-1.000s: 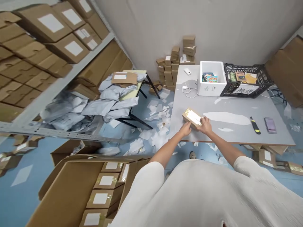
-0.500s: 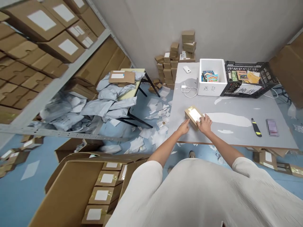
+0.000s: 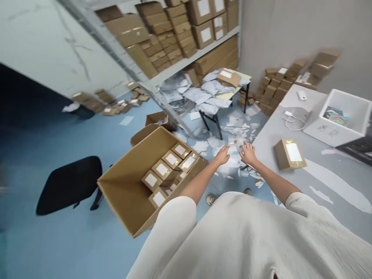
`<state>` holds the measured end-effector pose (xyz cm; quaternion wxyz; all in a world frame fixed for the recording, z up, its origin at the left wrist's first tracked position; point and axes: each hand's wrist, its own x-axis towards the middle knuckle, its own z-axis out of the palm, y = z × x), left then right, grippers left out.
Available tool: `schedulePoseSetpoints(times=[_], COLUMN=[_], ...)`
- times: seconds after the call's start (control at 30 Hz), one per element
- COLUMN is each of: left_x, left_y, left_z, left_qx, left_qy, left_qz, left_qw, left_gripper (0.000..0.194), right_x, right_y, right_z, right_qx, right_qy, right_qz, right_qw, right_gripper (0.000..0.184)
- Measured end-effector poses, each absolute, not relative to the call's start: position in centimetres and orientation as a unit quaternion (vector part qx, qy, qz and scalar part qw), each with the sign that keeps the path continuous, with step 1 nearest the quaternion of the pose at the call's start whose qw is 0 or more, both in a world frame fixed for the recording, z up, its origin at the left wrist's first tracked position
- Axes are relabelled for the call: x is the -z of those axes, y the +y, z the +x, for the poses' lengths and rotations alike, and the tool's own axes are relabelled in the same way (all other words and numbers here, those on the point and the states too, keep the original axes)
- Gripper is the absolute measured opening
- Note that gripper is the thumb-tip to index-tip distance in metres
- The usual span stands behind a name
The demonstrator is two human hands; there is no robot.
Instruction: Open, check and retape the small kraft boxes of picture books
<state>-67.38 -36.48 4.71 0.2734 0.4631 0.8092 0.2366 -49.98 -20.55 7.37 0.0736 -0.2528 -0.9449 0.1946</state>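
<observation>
Both of my hands are in the air above the paper-strewn floor, apart from each other and holding nothing. My left hand [image 3: 223,155] has its fingers stretched forward. To its right, my right hand [image 3: 247,152] is spread, a little off the table's left edge. A small cardboard box [image 3: 290,154] with a white label and clear tape stands on the grey table [image 3: 279,120], right of my right hand. On my left, a large open carton [image 3: 124,174] holds several small taped boxes [image 3: 162,169] with white labels.
A white bin [image 3: 319,122], a white cable [image 3: 293,123] and a small white device [image 3: 302,95] are on the table. Grey mailer bags [image 3: 213,88] cover a small side table. Paper scraps [image 3: 232,124] litter the floor. A black chair [image 3: 71,186] stands left; boxes fill the shelf [image 3: 186,58].
Both hands have let go of the small box, which stays on the table. My view has swung left, and my hands are now off the table, over the floor.
</observation>
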Motion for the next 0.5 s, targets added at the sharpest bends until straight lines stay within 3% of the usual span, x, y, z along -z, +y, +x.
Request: schedulePoseSetpoints(times=[0.3, 0.5], left_x=[-2.3, -0.2], left_y=[-58.6, -71.3], left_z=[-75.9, -78.7], left_qx=[-0.310, -0.312], left_qy=[0.864, 0.896], left_qz=[0.331, 0.206], left_qw=[0.218, 0.242], left_gripper=[0.066, 0.069], right_x=[-6.6, -6.2], right_y=[-35.2, -43.1], right_z=[-63.6, -69.8], right_qx=[-0.212, -0.226], right_qy=[-0.970, -0.972], right_qz=[-0.119, -0.037], right_qw=[0.012, -0.045], right_gripper=[0.041, 0.044])
